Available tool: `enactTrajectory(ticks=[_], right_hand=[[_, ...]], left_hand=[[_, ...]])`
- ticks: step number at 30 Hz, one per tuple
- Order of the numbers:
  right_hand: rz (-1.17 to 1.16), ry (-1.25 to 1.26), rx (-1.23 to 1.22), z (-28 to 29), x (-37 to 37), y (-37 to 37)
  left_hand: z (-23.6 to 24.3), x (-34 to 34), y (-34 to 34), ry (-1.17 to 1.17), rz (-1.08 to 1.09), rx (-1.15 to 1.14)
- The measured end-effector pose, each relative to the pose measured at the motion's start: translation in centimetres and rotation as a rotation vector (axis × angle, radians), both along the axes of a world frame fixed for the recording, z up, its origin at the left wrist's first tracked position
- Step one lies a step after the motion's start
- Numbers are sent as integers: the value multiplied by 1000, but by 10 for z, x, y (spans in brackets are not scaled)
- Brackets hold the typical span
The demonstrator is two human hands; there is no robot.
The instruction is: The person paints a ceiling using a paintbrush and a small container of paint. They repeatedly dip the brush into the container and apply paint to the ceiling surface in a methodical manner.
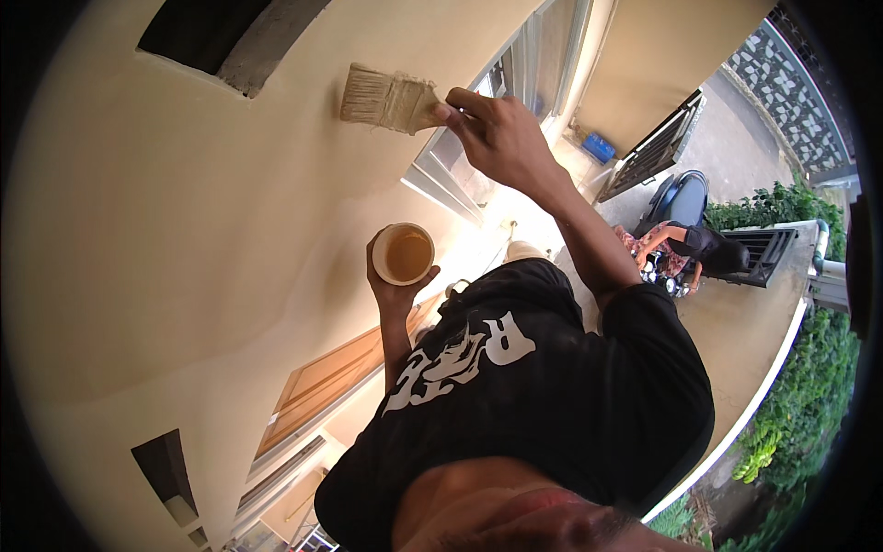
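Observation:
My right hand (501,133) is closed round the handle of a wide paintbrush (391,99), its bristles and ferrule coated in beige paint. The bristles point left, close against the cream wall (184,248); I cannot tell whether they touch it. Lower down, my left hand (394,287) wraps round a round, light-coloured cup (405,254) with tan paint inside. The cup's open top faces up toward me, and it sits apart from the brush. Most of the left fingers are hidden behind the cup.
Dark recessed openings break the wall at the upper left (225,46) and lower left (166,469). A white-framed window (524,69) is beyond the brush. To the right, a person (699,247) is by a motorcycle (681,198) near a metal gate (658,147). A wooden panel (322,386) is below.

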State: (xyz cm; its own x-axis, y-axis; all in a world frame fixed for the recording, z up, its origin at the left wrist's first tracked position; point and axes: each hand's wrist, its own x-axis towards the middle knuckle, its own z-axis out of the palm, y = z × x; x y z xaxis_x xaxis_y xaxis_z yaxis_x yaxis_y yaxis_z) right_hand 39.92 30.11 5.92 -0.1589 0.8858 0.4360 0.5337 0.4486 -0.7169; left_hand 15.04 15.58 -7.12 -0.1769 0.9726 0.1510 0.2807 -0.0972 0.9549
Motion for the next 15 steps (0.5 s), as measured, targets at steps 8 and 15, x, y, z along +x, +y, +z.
enactTrajectory(ticks=[8,15], right_hand=[[-98,177,-468,-128,2,53],[-12,283,-588,-81,38,28]], left_hand=[[-10,-3,-6,-61,8,-3],[-11,-7,-26,-62,63,56]])
